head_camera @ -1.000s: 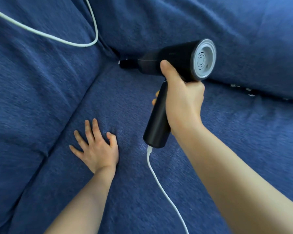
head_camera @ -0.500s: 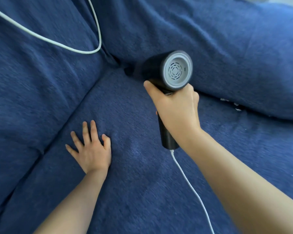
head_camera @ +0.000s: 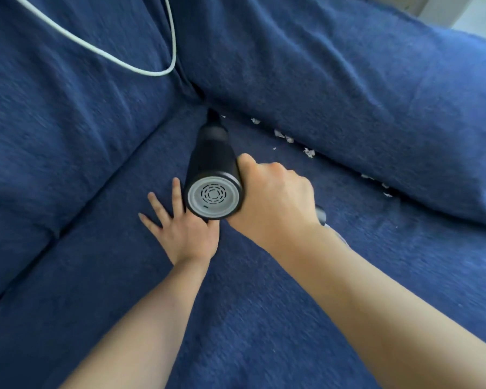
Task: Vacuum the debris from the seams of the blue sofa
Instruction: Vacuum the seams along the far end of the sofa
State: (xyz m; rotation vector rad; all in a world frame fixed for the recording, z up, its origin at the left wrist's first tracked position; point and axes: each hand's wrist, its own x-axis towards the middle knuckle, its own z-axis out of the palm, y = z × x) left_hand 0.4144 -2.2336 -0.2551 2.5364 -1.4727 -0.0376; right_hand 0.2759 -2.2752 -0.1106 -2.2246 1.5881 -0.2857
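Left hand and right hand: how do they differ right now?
The left hand lies flat on the seat cushion with fingers spread, holding nothing; the right hand is curled round the handle of the black handheld vacuum. The left hand is partly hidden behind the vacuum's grey rear cap; the right hand is in full view beside it. Both reach toward the sofa's corner seam, short of the white debris.

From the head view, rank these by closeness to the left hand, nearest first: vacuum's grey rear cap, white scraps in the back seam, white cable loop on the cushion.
Measured from the left hand, flat on the seat:
1. Grey rear cap of the vacuum, just above its fingers.
2. White scraps, up right along the back seam.
3. White cable loop, farthest, on the upper left cushion.
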